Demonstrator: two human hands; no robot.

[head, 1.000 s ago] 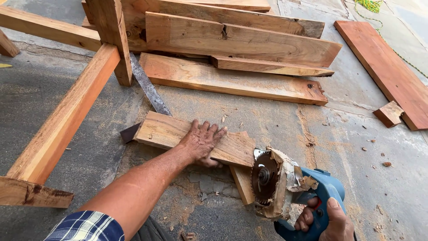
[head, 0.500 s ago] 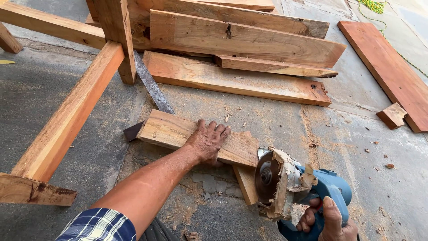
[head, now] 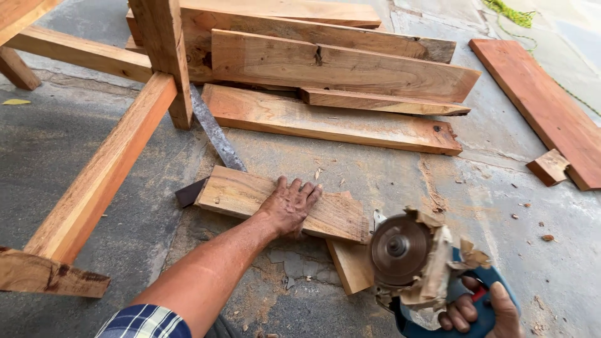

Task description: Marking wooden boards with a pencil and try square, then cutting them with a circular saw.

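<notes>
Left hand (head: 289,208) lies flat w/ fingers spread on short plank (head: 250,197) on floor, plank running left-right, while right hand (head: 479,310) grips blue saw (head: 419,266) just by its right end.

No packages, labels, signs or screens show anywhere in the view.
</notes>
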